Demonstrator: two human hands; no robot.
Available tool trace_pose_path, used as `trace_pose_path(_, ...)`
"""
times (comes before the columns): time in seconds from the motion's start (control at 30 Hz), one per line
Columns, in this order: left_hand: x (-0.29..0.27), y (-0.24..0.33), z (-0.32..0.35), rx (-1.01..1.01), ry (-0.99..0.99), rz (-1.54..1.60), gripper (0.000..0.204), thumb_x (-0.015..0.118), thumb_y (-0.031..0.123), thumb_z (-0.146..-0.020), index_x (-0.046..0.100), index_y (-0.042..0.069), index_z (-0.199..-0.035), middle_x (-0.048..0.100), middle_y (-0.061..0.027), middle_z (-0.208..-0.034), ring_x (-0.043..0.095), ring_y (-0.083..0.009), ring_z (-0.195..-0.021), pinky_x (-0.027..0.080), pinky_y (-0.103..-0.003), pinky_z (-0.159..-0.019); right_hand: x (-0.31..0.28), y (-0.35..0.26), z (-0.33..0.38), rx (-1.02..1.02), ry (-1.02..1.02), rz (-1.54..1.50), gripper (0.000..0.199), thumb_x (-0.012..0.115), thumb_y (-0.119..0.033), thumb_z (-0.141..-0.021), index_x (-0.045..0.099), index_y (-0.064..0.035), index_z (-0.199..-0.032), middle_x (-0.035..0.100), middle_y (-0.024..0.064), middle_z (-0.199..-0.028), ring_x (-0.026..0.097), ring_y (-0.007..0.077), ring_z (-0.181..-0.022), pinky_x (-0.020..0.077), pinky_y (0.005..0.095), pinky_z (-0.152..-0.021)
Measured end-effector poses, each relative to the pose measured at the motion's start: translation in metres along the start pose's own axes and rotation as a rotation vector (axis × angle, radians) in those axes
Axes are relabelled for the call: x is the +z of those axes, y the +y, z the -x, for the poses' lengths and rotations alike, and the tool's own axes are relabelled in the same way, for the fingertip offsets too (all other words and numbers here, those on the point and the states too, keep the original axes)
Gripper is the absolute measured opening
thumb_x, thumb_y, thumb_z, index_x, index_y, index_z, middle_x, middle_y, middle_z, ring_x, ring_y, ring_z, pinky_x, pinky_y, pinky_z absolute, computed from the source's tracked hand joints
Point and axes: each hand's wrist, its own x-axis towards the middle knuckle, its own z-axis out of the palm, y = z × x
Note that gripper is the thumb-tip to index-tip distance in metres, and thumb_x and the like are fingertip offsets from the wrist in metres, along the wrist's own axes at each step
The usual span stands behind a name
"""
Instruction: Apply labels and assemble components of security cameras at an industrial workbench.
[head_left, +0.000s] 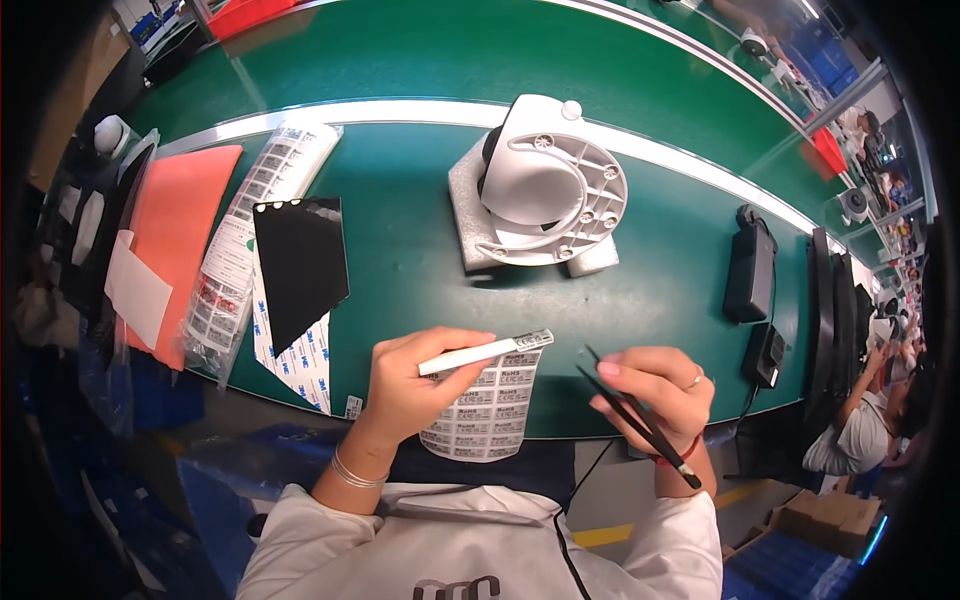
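Observation:
My left hand (pixel 415 385) is closed with thumb and fingers on a label sheet (pixel 490 420), which hangs down toward the table's near edge. Along its top runs a flat white strip (pixel 465 357), and a small printed label (pixel 531 341) shows at the right end of that strip. Whether the strip is the sheet's folded edge or a separate bar, I cannot tell. A pair of black tweezers (pixel 640 422) is gripped in my right hand (pixel 665 390). Its tips are slightly apart, pointing up and left toward the sheet, with nothing visible between them.
Beyond my hands, a white plastic housing (pixel 555 185) rests on pale foam (pixel 466 205). Left lie a black sheet (pixel 300 260), bagged labels (pixel 225 265) and orange foam (pixel 185 210). A black power adapter (pixel 750 270) and a smaller black block (pixel 765 355) sit at right.

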Motion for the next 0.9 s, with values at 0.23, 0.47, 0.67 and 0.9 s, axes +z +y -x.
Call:
trace_pose_path(0.23,-0.002,-0.003,0.0,0.0,-0.002,0.01,0.018,0.076,-0.004,-0.075,0.072,-0.003,-0.092,0.073,-0.0115,-0.087,0.07,-0.0135,-0.074,0.054,-0.022,-0.066,0.017,0.009,-0.005,-0.065,-0.035,-0.004,0.032,0.082,0.003,-0.064,0.067,-0.0049,-0.091,0.07,0.0091,-0.084,0.071,0.0214,-0.074,0.0551,0.0265,-0.062)
trace_pose_path(0.47,0.0,-0.004,0.001,0.048,0.0,-0.029,0.019,0.074,-0.003,-0.075,0.073,0.0,-0.094,0.073,-0.0097,-0.087,0.071,-0.0157,-0.073,0.054,-0.024,-0.064,0.019,0.015,-0.005,-0.097,-0.025,-0.035,0.028,0.079,0.006,-0.066,0.066,-0.0028,-0.089,0.071,0.0094,-0.08,0.072,0.0232,-0.076,0.0558,0.0278,-0.065)
trace_pose_path(0.67,0.002,-0.004,0.0,0.064,-0.018,-0.031,0.019,0.074,-0.004,-0.075,0.072,0.0,-0.094,0.073,-0.0103,-0.087,0.071,-0.0171,-0.073,0.054,-0.026,-0.064,0.018,0.016,-0.002,-0.107,-0.007,-0.09,0.026,0.077,0.01,-0.066,0.065,-0.0008,-0.087,0.07,0.0104,-0.08,0.072,0.024,-0.076,0.0572,0.0309,-0.069)
trace_pose_path(0.9,-0.002,-0.007,-0.002,0.172,-0.088,-0.1,0.023,0.072,-0.006,-0.073,0.072,0.003,-0.093,0.072,-0.011,-0.086,0.069,-0.022,-0.071,0.054,-0.029,-0.062,0.01,0.009,-0.008,-0.109,0.048,-0.052,0.028,0.074,0.011,-0.064,0.068,0.0008,-0.089,0.069,0.0097,-0.084,0.071,0.0244,-0.079,0.0577,0.0317,-0.068)
